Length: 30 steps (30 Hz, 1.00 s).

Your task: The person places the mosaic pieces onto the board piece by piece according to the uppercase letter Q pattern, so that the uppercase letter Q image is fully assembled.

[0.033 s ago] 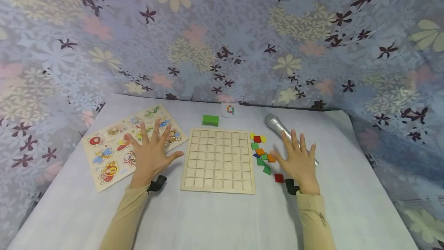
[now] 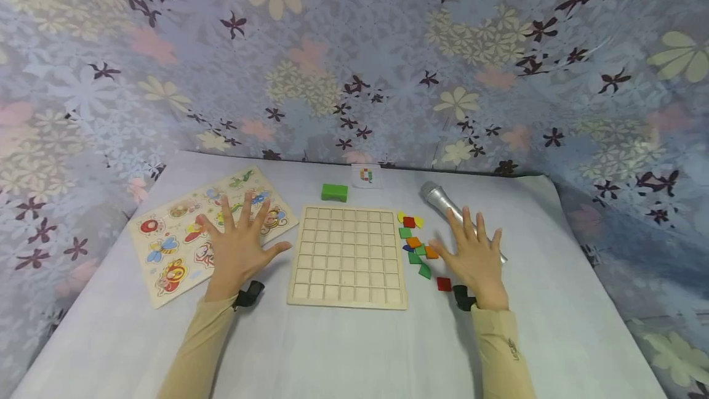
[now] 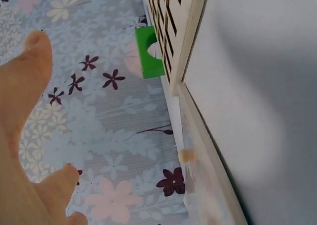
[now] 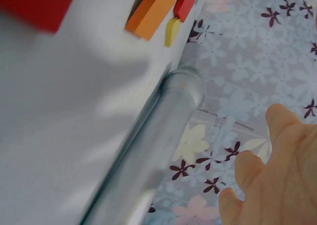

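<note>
My left hand (image 2: 236,257) is held with fingers spread over the right part of a wooden animal puzzle board (image 2: 185,217), holding nothing. Its thumb points towards a square wooden grid board (image 2: 348,307) in the middle of the table. On the other side, my right hand (image 2: 477,266) is likewise spread and holds nothing, hovering near a silver microphone (image 2: 440,197) that it partly covers. Between the grid board and this hand lie several small coloured blocks, among them a red block (image 2: 444,284), an orange block (image 2: 413,242) and a green block (image 2: 424,271).
A green block with an arched cutout (image 2: 335,193) stands behind the grid board. Near the table's back edge is a small card (image 2: 366,175) with a coloured ring-shaped pattern. A flowered cloth (image 2: 354,66) hangs behind and beside the white-covered table (image 2: 343,356).
The whole head view has shifted very slightly. Both hands and the things on the table keep their places relative to each other.
</note>
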### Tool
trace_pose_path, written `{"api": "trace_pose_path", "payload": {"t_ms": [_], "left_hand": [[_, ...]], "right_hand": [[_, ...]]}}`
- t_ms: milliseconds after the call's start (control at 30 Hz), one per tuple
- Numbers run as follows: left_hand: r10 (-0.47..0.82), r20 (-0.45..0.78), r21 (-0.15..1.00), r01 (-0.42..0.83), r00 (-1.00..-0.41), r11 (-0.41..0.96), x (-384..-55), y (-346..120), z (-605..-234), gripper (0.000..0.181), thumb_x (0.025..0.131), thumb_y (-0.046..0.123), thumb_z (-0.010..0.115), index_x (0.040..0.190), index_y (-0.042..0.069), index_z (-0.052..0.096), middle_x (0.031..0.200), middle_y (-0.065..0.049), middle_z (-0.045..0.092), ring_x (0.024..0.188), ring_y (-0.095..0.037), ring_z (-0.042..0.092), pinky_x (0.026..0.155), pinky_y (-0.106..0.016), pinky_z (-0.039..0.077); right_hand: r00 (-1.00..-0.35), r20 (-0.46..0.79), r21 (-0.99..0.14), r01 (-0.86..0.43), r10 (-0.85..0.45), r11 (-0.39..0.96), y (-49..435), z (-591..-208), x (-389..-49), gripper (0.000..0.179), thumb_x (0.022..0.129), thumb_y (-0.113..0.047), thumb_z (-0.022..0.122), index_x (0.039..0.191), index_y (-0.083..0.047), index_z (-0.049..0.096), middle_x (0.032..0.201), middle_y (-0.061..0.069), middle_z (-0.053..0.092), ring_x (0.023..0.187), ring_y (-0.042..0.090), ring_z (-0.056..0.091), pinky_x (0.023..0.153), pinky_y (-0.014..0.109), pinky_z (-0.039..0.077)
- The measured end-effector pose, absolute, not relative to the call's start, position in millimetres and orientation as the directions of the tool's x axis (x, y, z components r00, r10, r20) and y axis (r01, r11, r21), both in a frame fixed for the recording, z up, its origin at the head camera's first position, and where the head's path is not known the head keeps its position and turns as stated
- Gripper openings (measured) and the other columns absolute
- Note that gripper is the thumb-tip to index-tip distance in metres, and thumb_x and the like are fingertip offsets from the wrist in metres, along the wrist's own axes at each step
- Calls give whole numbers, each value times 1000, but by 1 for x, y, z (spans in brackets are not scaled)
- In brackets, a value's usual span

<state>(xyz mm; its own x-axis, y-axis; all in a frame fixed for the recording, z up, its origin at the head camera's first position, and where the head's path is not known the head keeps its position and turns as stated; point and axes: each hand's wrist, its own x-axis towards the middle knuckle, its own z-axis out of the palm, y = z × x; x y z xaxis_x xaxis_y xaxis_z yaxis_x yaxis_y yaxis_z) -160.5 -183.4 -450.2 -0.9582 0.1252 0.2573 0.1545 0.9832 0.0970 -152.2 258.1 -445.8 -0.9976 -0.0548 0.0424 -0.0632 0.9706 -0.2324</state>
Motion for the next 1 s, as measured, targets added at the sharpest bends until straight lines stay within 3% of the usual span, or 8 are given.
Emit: {"api": "trace_pose_path", "payload": {"t_ms": [100, 233, 400, 533, 800, 1000], "left_hand": [[128, 247, 106, 158, -961, 982, -160, -183, -451, 103, 75, 90, 32, 156, 27, 20, 165, -5, -3, 146, -51, -9, 104, -85, -2], [208, 206, 183, 247, -956, 952, -159, -176, -458, 98, 80, 75, 52, 156, 20, 22, 164, -13, 11, 148, -47, 5, 111, -79, 5], [448, 59, 402, 432, -892, 808, -159, -160, -475, 102, 79, 55, 70, 154, 4, 22, 160, -20, 19, 148, -42, 17, 119, -63, 17], [532, -11, 515, 451, -847, 729, -160, -154, -489, 107, 74, 50, 78, 151, -3, 24, 160, -22, 18, 148, -43, 16, 121, -61, 16], [554, -44, 545, 445, -831, 711, -162, -153, -497, 108, 74, 49, 78, 151, -5, 22, 161, -22, 14, 149, -42, 11, 122, -60, 11], [549, -18, 571, 443, -835, 692, -160, -152, -496, 106, 73, 44, 80, 149, -6, 26, 160, -22, 18, 149, -40, 15, 123, -57, 13]], "right_hand": [[-997, 42, -241, -71, -62, 968, 255, -445, -152, 85, 93, -69, 37, 157, -24, 7, 163, 19, 9, 149, 45, 6, 116, 72, -2], [-997, 1, -288, -71, -74, 955, 251, -445, -151, 83, 94, -63, 42, 156, -14, 16, 158, 26, 22, 142, 51, 23, 112, 72, 21], [-989, -118, -481, -22, -90, 876, 251, -458, -157, 78, 96, -48, 53, 152, -3, 26, 150, 32, 33, 134, 54, 34, 106, 69, 36], [-982, -156, -632, 17, -106, 775, 246, -471, -169, 70, 97, -36, 56, 150, 0, 29, 149, 29, 35, 124, 45, 48, 104, 59, 44], [-992, -123, -692, 59, -36, 719, 234, -480, -202, 60, 97, -22, 55, 147, 3, 34, 148, 26, 39, 138, 44, 36, 114, 59, 33], [-994, -110, -728, 63, -26, 682, 221, -479, -224, 55, 93, -16, 62, 142, 2, 44, 142, 25, 47, 136, 42, 39, 116, 56, 32]]}}
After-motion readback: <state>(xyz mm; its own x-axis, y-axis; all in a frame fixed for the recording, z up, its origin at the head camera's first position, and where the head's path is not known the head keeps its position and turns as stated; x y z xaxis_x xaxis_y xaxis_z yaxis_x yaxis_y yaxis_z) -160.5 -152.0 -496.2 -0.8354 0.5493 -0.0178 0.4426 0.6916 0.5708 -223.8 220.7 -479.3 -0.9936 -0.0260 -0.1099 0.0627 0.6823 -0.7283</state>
